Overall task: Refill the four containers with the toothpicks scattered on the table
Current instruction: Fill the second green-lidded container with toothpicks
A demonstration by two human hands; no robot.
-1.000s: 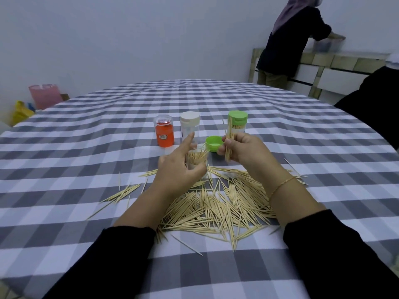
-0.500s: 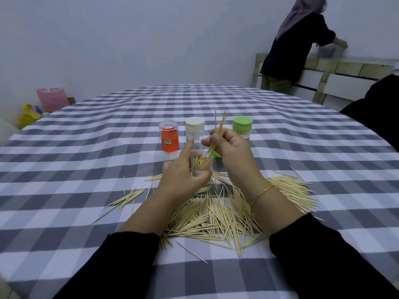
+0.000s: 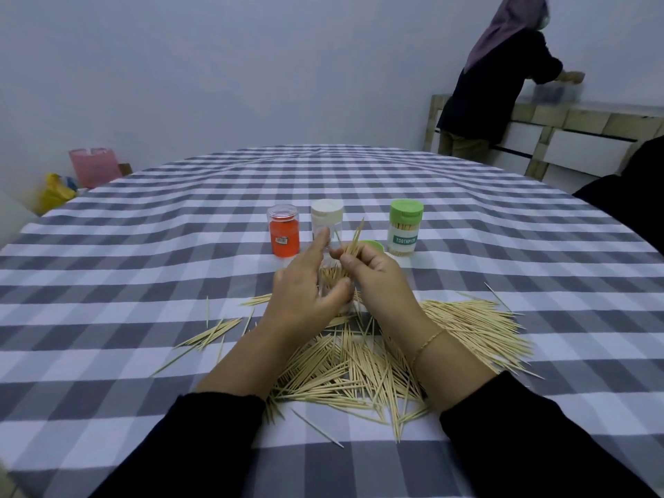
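Observation:
A big heap of toothpicks (image 3: 363,361) lies on the checked tablecloth in front of me. My left hand (image 3: 305,285) is wrapped round a small clear container (image 3: 332,282) partly filled with toothpicks; most of it is hidden by my fingers. Just above it, my right hand (image 3: 373,274) pinches a small bundle of toothpicks (image 3: 354,240) that points up and away. Behind stand an orange container (image 3: 284,230), a white-lidded container (image 3: 327,219) and a green-lidded container (image 3: 404,228) full of toothpicks. A loose green lid (image 3: 375,245) peeks out behind my right hand.
The round table (image 3: 143,246) wears a grey and white checked cloth. A person stands at a cabinet at the back right (image 3: 503,77). Pink and yellow bags (image 3: 93,167) sit on the floor at the far left. Stray toothpicks (image 3: 212,332) lie left of the heap.
My right hand has lifted a bundle of toothpicks and brought it left over the clear container held by my left hand. The view has shifted slightly.

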